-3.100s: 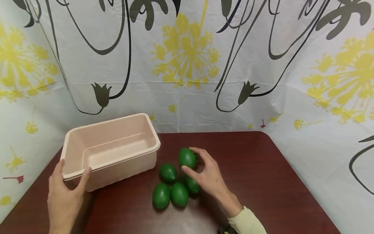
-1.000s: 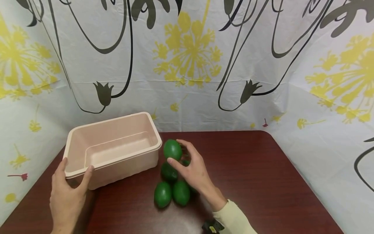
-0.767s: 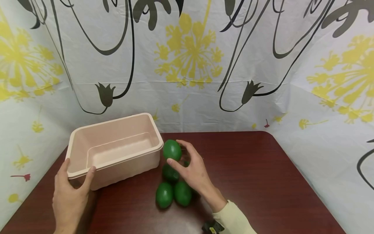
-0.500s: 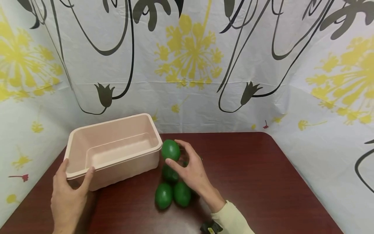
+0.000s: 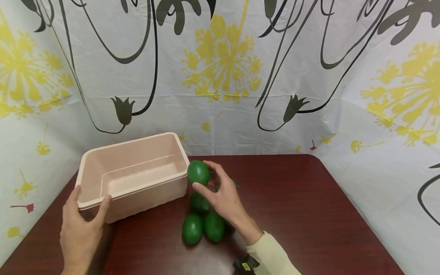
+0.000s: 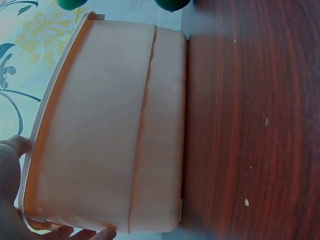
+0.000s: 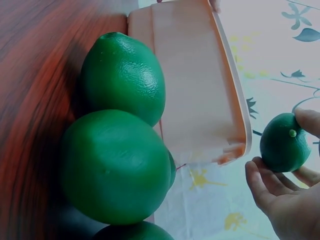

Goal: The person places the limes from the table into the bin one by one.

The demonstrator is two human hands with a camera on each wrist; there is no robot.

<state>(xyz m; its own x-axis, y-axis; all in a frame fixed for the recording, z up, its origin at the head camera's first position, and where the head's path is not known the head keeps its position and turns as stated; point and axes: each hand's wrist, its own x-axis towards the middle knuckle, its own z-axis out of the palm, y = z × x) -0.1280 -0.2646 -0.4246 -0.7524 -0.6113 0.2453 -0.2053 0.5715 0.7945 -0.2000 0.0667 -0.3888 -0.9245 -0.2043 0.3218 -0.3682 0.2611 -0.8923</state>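
In the head view my right hand (image 5: 227, 196) holds a green lime (image 5: 198, 172) between thumb and fingers, raised beside the right end of a pale pink plastic bin (image 5: 151, 193). The right wrist view shows this lime (image 7: 284, 145) in the fingertips, apart from the bin's rim. My left hand (image 5: 80, 233) grips the bin's near left corner, thumb on the near rim; the left wrist view shows its fingers curled around that corner. Below my right hand, loose limes (image 5: 192, 229) lie close together on the table, some partly hidden by the hand. The bin's visible floor is bare.
The dark red-brown table (image 5: 309, 214) extends to the right of the limes. A patterned white cloth (image 5: 220, 126) hangs behind and at both sides. A dark strap-like item (image 5: 246, 263) is by the right sleeve (image 5: 273, 256).
My right hand has carried the lime left and slightly up, from above the other limes to beside the bin's right end. My left hand stays on the bin's corner.
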